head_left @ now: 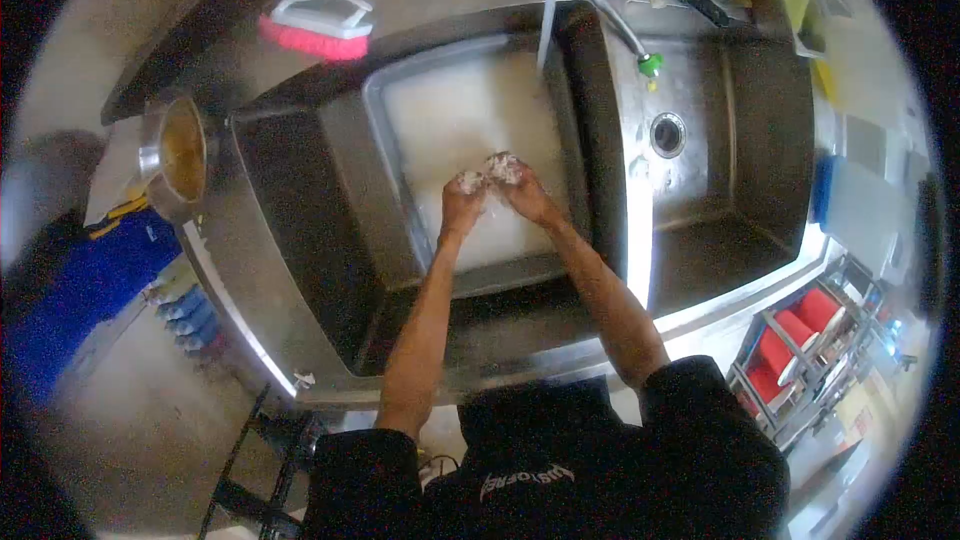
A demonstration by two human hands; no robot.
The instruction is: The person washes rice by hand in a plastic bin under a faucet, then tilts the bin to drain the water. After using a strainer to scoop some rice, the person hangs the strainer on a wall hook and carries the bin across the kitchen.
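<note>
Two white, grainy clumps (506, 168): gripped in curled fingers, left hand (462, 208) and right hand (531, 198).
Grey, rectangular, plastic-looking tub (383, 140): below fingers, long axis forward, neither hand nearer.

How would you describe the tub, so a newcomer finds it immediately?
Find the double sink. In its left basin sits the tub, with the left hand and right hand over it. Unlike the right basin, it holds cloudy white water.
</note>
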